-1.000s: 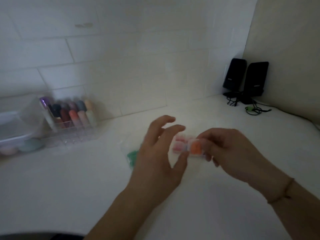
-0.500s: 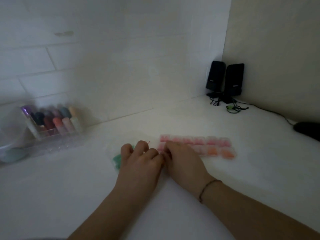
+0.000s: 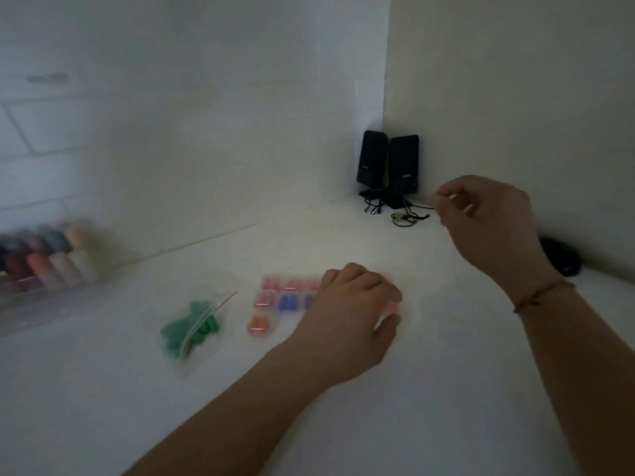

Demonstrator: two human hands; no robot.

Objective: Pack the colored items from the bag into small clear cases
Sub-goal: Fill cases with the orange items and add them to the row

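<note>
A clear zip bag (image 3: pixel 189 329) with green items lies on the white counter, left of centre. To its right sit several small clear cases: pink ones (image 3: pixel 275 285) at the back, a blue one (image 3: pixel 288 302) in front, and a single orange one (image 3: pixel 259 325) nearest me. My left hand (image 3: pixel 357 304) lies over the right end of the cases, its fingers and thumb curled round a case with something pink in it. My right hand (image 3: pixel 488 214) is raised to the right near the corner. Its thumb and forefinger are pinched together and nothing shows between them.
Two black speakers (image 3: pixel 388 166) stand in the wall corner with a coiled cable (image 3: pixel 405 218) in front. A clear organiser with coloured bottles (image 3: pixel 51 262) stands at the far left, blurred. A dark object (image 3: pixel 560 255) lies by the right wall.
My right hand has lifted off the cases and moved up and right toward the speakers. My left hand has shifted right onto the cases. The orange case now lies alone in front.
</note>
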